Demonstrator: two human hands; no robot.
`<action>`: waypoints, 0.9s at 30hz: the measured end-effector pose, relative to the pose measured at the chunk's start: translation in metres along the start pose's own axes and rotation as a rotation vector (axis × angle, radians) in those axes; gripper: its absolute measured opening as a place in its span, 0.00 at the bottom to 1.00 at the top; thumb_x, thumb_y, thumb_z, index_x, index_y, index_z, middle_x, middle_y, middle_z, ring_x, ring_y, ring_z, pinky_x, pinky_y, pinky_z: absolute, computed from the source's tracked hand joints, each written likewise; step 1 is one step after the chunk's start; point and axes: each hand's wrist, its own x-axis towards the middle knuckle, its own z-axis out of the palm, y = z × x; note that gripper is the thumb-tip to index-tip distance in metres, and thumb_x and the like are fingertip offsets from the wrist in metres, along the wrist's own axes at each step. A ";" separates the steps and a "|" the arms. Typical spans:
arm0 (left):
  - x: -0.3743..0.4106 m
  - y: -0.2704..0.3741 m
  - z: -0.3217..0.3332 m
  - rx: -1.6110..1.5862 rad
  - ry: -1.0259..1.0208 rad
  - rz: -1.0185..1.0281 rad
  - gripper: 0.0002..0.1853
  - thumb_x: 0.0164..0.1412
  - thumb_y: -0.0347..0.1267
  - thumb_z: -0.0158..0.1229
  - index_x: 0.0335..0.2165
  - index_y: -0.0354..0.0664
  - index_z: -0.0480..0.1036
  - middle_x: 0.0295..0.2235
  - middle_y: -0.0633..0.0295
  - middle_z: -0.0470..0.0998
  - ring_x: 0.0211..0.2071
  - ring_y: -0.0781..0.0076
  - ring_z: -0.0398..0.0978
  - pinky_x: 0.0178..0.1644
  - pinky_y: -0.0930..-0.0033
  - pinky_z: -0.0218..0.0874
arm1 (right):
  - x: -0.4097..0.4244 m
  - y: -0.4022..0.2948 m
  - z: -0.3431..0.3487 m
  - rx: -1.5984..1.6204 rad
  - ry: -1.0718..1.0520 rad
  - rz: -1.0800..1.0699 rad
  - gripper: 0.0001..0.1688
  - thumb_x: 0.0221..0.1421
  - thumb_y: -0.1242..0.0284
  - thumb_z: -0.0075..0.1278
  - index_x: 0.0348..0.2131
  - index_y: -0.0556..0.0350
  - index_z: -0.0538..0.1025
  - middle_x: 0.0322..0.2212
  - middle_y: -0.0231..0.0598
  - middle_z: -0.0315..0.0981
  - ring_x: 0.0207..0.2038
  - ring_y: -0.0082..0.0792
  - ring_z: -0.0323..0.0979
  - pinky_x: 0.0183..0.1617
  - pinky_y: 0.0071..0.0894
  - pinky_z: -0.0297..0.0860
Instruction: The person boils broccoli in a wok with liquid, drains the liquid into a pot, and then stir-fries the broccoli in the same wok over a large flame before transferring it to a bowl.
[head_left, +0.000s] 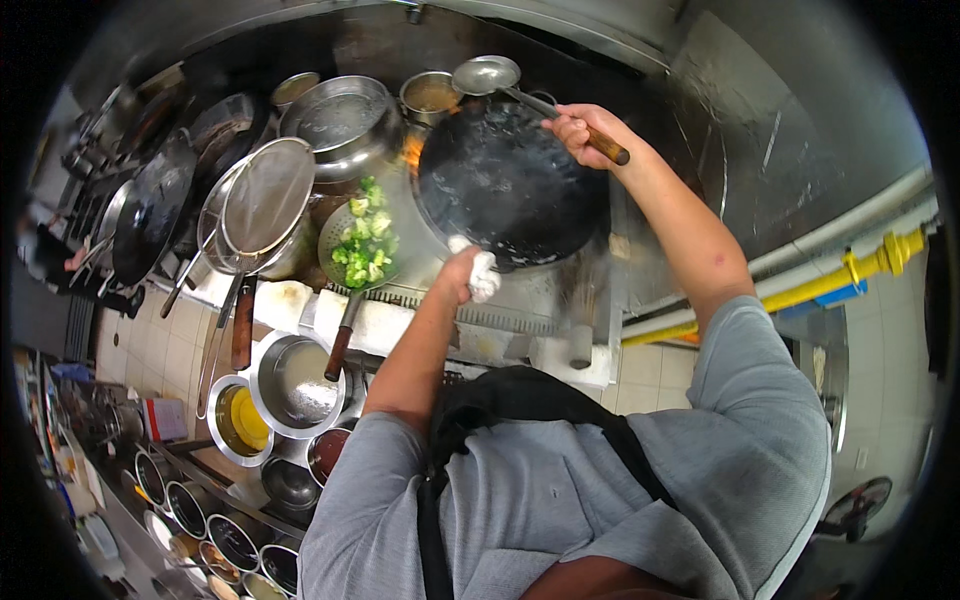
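My right hand (589, 135) grips the wooden handle of a metal ladle (486, 76), its bowl over the back edge of a large black wok (514, 187). Smoke or steam rises off the wok's dark inside. At the wok's near left edge, my left hand (466, 276) clutches a white folded cloth (484, 276); the cloth hides how it meets the rim. Orange flame (412, 154) shows at the wok's left side. Broccoli florets (365, 244) lie in a perforated strainer (330, 238) left of my left hand.
A lidded-looking steel pot (337, 120) and a small pot of brown liquid (430, 96) stand behind. Mesh strainers (268, 196) rest on a pot at left. Nearer are a steel pot (300, 382) and a bowl of yellow liquid (244, 420). Another person's hand (75, 259) shows far left.
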 end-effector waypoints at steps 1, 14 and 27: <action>-0.006 0.003 0.002 0.014 0.009 -0.011 0.15 0.61 0.39 0.47 0.20 0.46 0.68 0.17 0.63 0.71 0.15 0.69 0.70 0.18 0.66 0.63 | -0.014 0.003 -0.016 -0.077 0.092 -0.033 0.14 0.61 0.71 0.41 0.39 0.67 0.60 0.15 0.26 0.58 0.11 0.16 0.56 0.11 0.13 0.56; -0.172 0.002 -0.020 -0.246 0.249 0.109 0.15 0.56 0.43 0.47 0.25 0.43 0.69 0.21 0.58 0.72 0.17 0.66 0.71 0.19 0.67 0.65 | -0.241 0.107 -0.084 -0.746 0.607 -0.056 0.11 0.57 0.70 0.47 0.26 0.57 0.65 0.13 0.32 0.60 0.09 0.21 0.54 0.11 0.22 0.52; -0.239 0.016 -0.076 0.232 0.667 0.459 0.19 0.49 0.38 0.60 0.35 0.32 0.72 0.28 0.58 0.76 0.24 0.70 0.74 0.27 0.69 0.64 | -0.021 0.162 -0.039 -1.593 0.794 -0.502 0.30 0.50 0.68 0.51 0.51 0.62 0.65 0.37 0.66 0.70 0.43 0.62 0.67 0.48 0.48 0.64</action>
